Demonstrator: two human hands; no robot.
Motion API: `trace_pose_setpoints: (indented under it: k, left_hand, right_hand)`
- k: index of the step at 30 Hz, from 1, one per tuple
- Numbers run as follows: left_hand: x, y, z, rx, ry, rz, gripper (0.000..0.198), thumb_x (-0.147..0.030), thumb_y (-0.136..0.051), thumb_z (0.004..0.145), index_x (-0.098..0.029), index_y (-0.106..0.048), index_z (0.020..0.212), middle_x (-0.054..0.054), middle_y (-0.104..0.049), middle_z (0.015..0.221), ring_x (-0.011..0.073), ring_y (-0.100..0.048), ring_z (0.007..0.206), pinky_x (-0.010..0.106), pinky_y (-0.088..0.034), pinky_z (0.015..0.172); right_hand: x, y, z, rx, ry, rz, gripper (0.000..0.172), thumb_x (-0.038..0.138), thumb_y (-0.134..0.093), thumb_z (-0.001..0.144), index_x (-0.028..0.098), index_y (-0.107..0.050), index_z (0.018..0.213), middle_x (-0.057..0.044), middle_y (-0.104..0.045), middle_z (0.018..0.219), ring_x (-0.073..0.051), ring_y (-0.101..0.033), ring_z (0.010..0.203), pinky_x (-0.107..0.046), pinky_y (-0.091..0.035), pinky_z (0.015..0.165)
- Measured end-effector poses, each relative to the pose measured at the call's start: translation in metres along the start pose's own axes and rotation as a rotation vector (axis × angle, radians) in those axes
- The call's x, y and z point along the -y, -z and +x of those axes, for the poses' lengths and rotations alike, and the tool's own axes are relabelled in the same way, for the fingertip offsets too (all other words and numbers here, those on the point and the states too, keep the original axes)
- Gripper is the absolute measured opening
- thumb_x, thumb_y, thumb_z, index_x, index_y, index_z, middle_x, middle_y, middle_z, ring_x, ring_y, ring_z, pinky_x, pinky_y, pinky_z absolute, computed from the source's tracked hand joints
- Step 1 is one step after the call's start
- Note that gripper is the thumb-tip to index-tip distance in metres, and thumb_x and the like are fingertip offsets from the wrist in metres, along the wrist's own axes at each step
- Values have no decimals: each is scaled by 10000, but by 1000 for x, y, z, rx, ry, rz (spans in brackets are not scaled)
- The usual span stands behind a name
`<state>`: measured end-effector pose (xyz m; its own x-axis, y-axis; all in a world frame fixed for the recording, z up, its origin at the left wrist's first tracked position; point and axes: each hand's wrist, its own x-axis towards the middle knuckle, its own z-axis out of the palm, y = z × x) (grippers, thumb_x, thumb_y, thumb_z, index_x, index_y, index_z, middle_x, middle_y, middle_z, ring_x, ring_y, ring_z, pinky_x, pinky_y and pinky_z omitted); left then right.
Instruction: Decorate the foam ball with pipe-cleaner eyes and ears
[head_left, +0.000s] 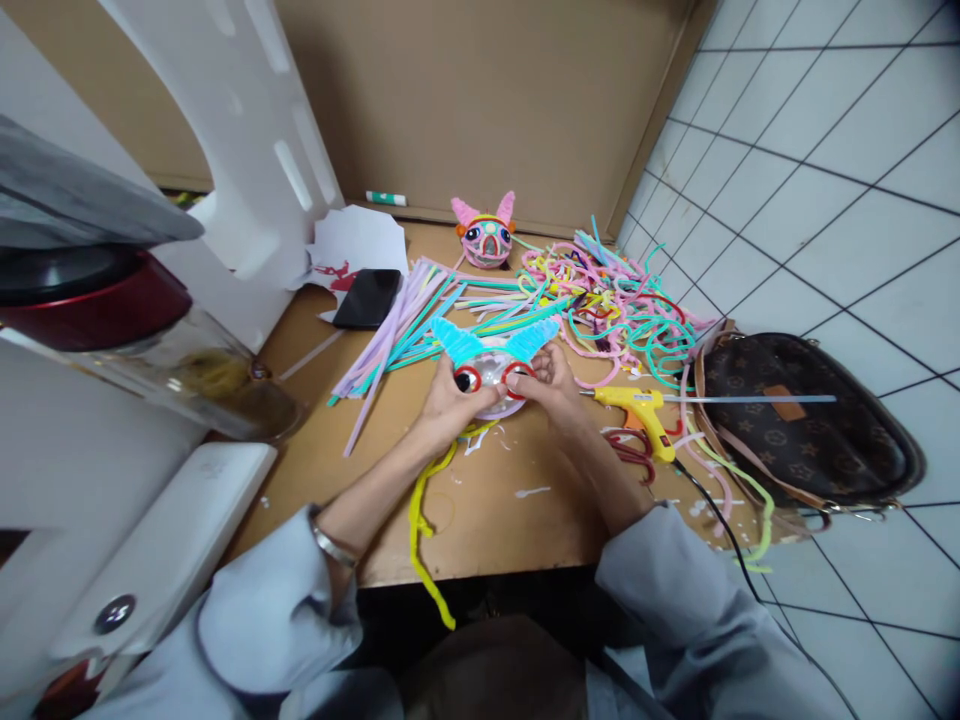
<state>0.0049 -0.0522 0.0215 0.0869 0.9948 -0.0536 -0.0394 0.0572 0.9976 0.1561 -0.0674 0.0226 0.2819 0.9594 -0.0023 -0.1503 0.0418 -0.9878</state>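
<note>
Between both hands, above the table, is a pipe-cleaner animal head [491, 368] with fuzzy blue ears, a clear rounded body and red-ringed black-and-white eyes. My left hand [448, 405] grips its left side, the thumb lying across the lower front. On the opposite side my right hand [551, 385] is closed around it, its thumb at the right eye. From beneath the head a yellow pipe cleaner [420, 520] trails down past the table's front edge. Just right of my right hand lies a yellow hot glue gun [637, 408] with a long glue stick in its back.
A pink-eared animal head [486, 240] stands at the back. Loose pipe cleaners [630, 310] are heaped right of it, straight ones [397, 340] to the left. Around lie a phone [367, 298], red-handled scissors [631, 450], a brown bag [810, 420] and a clear jar [217, 375].
</note>
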Motion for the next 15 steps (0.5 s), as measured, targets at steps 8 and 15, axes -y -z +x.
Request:
trace_pose_setpoints:
  k: [8, 15]
  left_hand:
    - [4, -1, 0, 17, -37, -12, 636, -403, -863, 504, -218, -492, 986, 21, -651, 976, 233, -646, 925, 357, -517, 853]
    - [1, 0, -3, 64, -45, 2, 659, -397, -865, 523, -208, -492, 1033, 37, -669, 1010, 247, -661, 956, 390, -524, 898]
  right_hand:
    - [5, 1, -4, 16, -4, -43, 547, 317, -857, 498, 265, -504, 912, 61, -516, 763, -156, -531, 746, -288, -446, 671]
    - [4, -2, -5, -35, 0, -55, 470, 281, -817, 502, 256, -509, 856, 62, -518, 758, -150, -517, 721, -298, -446, 682]
